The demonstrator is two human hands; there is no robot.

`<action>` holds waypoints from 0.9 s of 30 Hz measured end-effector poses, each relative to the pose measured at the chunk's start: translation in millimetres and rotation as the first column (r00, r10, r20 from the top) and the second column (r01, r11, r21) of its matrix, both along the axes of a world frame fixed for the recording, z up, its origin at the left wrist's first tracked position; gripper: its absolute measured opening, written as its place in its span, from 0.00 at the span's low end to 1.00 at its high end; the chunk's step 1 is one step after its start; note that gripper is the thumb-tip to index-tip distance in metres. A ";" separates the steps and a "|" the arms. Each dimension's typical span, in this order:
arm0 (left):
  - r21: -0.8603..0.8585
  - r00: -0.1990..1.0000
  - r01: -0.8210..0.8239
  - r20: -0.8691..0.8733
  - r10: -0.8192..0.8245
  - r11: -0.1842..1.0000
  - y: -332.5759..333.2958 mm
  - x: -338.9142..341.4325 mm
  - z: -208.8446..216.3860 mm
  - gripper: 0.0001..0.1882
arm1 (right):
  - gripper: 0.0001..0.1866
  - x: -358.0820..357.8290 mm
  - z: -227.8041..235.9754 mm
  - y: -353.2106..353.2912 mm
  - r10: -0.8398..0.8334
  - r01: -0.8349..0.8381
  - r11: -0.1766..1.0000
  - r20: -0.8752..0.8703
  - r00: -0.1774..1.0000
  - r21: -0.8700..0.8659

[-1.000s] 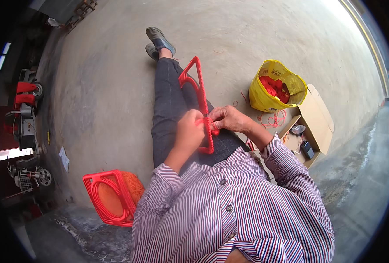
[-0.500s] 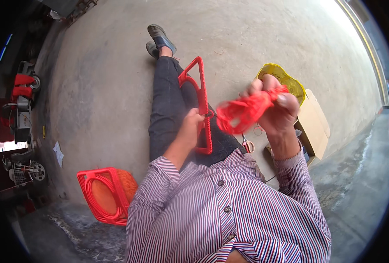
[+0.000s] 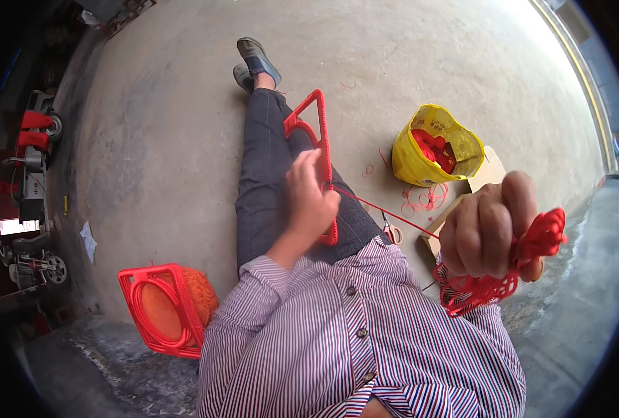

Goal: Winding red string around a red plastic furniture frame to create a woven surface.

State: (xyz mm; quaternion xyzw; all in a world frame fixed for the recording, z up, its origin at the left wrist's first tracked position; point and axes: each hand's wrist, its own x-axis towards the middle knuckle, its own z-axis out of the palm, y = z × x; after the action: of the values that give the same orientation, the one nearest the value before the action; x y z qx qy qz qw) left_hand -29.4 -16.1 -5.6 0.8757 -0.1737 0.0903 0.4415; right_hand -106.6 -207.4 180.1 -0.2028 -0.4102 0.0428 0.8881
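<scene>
A red cord-wrapped frame (image 3: 327, 150) with a curved inner bar stands tilted across my dark-trousered legs. My left hand (image 3: 309, 202) is at its near half, thumb by the side bar and fingers bent around it, slightly smeared by motion. Off to the right, raised close to the camera, my right hand (image 3: 490, 233) is closed in a fist around a bundle of red cord (image 3: 480, 289). Loops of the bundle hang below the fist, and a bunched end pokes out on the right. One strand (image 3: 386, 211) runs taut from the frame's side bar to this fist.
A yellow bag (image 3: 410, 160) holding red cord stands on the floor ahead right, before a cardboard box (image 3: 489, 171). Loose red cord (image 3: 428, 198) and scissors (image 3: 393, 230) lie nearby. At left are another red frame (image 3: 156, 306) against an orange round thing (image 3: 199, 292) and parked scooters (image 3: 34, 160).
My right hand has swung right and toward me with the cord bundle, drawing the strand straight and uncovering the yellow bag. My left hand has shifted slightly at the frame, fingers higher.
</scene>
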 end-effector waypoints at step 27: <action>-0.612 0.424 -0.250 -0.766 -0.483 0.750 12.3 16.7 61.9 0.12 | 0.06 43.7 -118.1 13.3 -0.825 0.371 0.529 -0.358 0.438 -0.763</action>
State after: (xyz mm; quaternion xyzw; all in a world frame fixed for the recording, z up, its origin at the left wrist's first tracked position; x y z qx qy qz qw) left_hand -12.7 -3.8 56.4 0.5567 0.0656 -0.3690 0.7413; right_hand -62.9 -194.1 62.0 -0.5702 0.0955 -0.1013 0.8096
